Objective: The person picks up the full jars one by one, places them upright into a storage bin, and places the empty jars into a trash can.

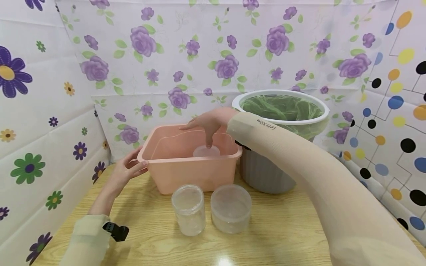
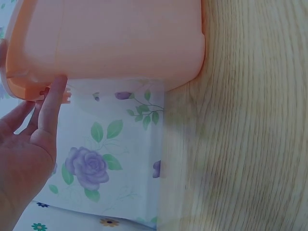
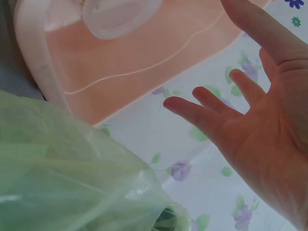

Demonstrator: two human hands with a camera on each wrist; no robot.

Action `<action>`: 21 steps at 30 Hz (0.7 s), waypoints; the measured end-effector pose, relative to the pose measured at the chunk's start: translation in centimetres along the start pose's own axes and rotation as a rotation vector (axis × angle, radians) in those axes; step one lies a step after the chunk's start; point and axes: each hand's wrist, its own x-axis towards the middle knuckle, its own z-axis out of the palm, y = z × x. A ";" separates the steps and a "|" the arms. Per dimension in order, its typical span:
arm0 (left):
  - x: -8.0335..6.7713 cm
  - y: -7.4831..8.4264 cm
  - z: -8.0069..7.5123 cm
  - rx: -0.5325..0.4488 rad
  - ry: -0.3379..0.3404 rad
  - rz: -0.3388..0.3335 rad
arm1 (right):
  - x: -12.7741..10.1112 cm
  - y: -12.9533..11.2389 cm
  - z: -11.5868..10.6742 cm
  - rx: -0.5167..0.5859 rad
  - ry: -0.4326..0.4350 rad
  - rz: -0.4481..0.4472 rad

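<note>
Head view: right hand [image 1: 207, 123] hangs spread and empty over the tub [image 1: 186, 166], the lid [image 1: 206, 151] just below its fingertips. Left hand [image 1: 128, 170] rests straight-fingered against the tub's left rim.

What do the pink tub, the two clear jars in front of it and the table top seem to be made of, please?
The pink tub looks like moulded plastic with a matt finish: thin walls, rolled rim, light glowing through it. The two clear jars seem to be cloudy, translucent plastic, though glass cannot be ruled out. The table top shows pale wood grain with a glossy reflection, so possibly laminate or varnished wood.
</note>
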 end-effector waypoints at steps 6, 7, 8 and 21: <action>0.0 0.0 -0.1 0.000 -0.003 -0.001 | -0.7 0.3 -0.3 0.050 0.029 0.006; 0.0 0.1 -0.2 -0.003 -0.003 -0.001 | -0.9 0.3 -0.4 0.066 0.037 0.004; -0.1 0.1 -0.2 -0.007 -0.003 -0.001 | -1.1 0.4 -0.5 0.090 0.044 -0.002; 0.2 -0.2 -0.2 -0.025 -0.004 0.002 | -5.8 3.5 -1.7 0.332 0.300 -0.092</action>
